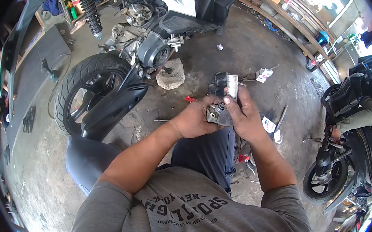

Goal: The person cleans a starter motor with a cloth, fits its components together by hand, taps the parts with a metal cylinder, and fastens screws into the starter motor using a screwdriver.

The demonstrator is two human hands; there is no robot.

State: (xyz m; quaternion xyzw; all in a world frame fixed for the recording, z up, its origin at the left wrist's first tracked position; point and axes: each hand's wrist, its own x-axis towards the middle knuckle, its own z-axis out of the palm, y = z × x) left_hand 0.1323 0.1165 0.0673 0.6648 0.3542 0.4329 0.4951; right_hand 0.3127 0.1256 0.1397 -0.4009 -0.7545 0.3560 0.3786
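The left hand (196, 117) is grasping a metal part (213, 115), and the right hand (245, 116) is pinching a pale flat piece (232, 86) just beside it. These 2 things are being held over the person's lap side, above the concrete floor (251, 50). Ahead to the left, a motorcycle (151, 52) is standing; 2 small white boxes (264, 74) are lying near the right arm.
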